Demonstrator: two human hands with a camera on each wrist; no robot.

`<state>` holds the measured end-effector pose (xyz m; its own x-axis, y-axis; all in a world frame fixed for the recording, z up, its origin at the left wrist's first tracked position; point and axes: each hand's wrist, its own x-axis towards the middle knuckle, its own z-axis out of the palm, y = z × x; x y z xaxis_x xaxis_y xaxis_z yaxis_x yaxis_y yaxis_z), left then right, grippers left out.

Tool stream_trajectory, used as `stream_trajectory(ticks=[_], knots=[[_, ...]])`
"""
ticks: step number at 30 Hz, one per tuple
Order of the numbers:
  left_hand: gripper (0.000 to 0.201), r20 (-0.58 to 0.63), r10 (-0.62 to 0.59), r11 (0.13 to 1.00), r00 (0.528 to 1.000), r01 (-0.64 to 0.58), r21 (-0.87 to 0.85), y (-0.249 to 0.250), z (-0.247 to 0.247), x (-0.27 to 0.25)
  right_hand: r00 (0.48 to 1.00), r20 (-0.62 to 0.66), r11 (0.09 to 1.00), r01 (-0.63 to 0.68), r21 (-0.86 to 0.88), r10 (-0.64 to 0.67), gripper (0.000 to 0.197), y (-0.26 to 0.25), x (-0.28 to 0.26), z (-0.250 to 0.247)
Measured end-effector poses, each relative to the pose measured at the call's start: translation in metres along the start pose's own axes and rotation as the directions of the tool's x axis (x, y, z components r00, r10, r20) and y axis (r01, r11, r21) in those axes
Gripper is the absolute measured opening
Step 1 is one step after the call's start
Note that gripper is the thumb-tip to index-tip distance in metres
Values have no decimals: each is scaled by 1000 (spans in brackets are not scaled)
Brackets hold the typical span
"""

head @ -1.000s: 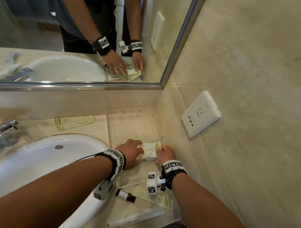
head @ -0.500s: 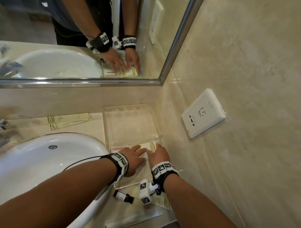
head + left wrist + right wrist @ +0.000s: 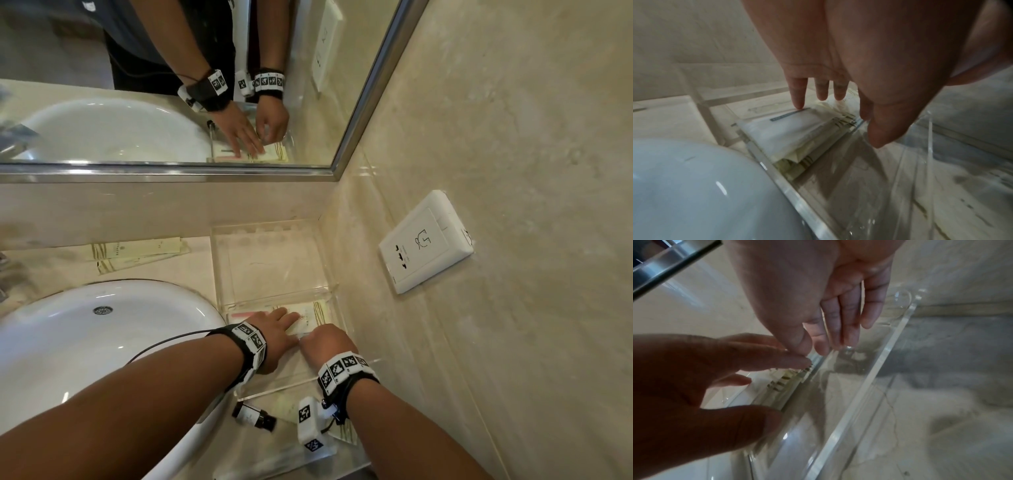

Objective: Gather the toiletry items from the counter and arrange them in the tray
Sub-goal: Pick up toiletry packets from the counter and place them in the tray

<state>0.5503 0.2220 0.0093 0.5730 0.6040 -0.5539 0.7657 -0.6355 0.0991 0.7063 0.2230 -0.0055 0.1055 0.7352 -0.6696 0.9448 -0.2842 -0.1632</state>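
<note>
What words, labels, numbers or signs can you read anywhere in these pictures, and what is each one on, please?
No text reads clearly.
Wall socket plate: a line-drawn pictogram and dark slots, no words.
Long sachets behind the basin: a faint printed line, too small to read.
Top packet in the tray: a dark printed strip, blurred.
Small bottle: white label, print illegible.
Wrist bands: black-and-white square marker codes, not letters.

tray (image 3: 274, 228): clear | packets (image 3: 313, 313): cream, olive stripes | sink (image 3: 102, 342): white | bottle (image 3: 253, 415): dark, white label
</note>
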Motion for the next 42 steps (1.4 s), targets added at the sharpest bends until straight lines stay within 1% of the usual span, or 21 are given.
stream_trajectory(ticks=[6, 10, 13, 15, 17, 19, 21, 22, 24, 26, 29, 31, 34, 35, 36, 37, 39, 42], knots=[[66, 2, -23, 999, 1000, 23, -26, -2, 0, 0, 998, -27, 999, 53, -5, -53, 29, -6, -4, -1], [66, -10, -30, 998, 1000, 29, -52, -4, -2, -3, 996, -12, 996, 93, -12, -93, 30, -3, -9, -7], [64, -33, -45, 994, 998, 41, -96, -6, -8, -12, 994, -15, 995, 104, -2, -104, 27, 1, -11, -13], [59, -90, -95, 985, 991, 80, -156, -10, -11, -22, 992, -9, 992, 123, -3, -123, 26, 0, -12, -18], [55, -147, -186, 958, 971, 146, -247, -16, -12, -35, 990, -5, 990, 140, 2, -140, 24, -5, -14, -24], [56, -158, -289, 909, 944, 219, -354, -25, -14, -50, 987, -25, 986, 162, 35, -161, 21, -14, -17, -29], [56, -176, -389, 850, 904, 279, -447, -35, -17, -69, 977, -59, 977, 208, 51, -205, 22, -25, -19, -32], [54, -188, -431, 822, 883, 297, -486, -40, -18, -76, 970, -61, 971, 236, 31, -234, 22, -30, -20, -32], [52, -199, -521, 759, 830, 344, -553, -50, -16, -101, 949, -59, 950, 309, -34, -311, 21, -45, -25, -32], [49, -202, -598, 699, 776, 382, -605, -59, -14, -125, 923, -55, 924, 378, -49, -381, 23, -60, -28, -32], [47, -218, -696, 620, 684, 421, -662, -72, -9, -161, 891, -24, 890, 452, -62, -454, 26, -80, -35, -31], [44, -236, -746, 576, 623, 425, -698, -75, 0, -184, 870, -12, 867, 490, -88, -493, 27, -87, -41, -25], [33, -260, -817, 501, 515, 409, -762, -78, 18, -213, 847, 17, 841, 530, -108, -531, 23, -94, -53, -15], [29, -257, -842, 469, 475, 408, -783, -79, 23, -221, 839, 28, 833, 542, -111, -543, 22, -97, -58, -12], [26, -251, -860, 443, 444, 408, -798, -79, 27, -229, 832, 42, 824, 553, -122, -553, 24, -101, -64, -10], [22, -248, -870, 430, 427, 408, -806, -78, 31, -236, 827, 54, 816, 561, -142, -559, 26, -105, -69, -8], [13, -250, -876, 423, 412, 410, -808, -78, 40, -250, 827, 73, 810, 561, -170, -558, 30, -112, -80, -3], [5, -237, -902, 377, 361, 391, -840, -73, 55, -273, 831, 99, 803, 555, -218, -547, 26, -120, -97, 7]])
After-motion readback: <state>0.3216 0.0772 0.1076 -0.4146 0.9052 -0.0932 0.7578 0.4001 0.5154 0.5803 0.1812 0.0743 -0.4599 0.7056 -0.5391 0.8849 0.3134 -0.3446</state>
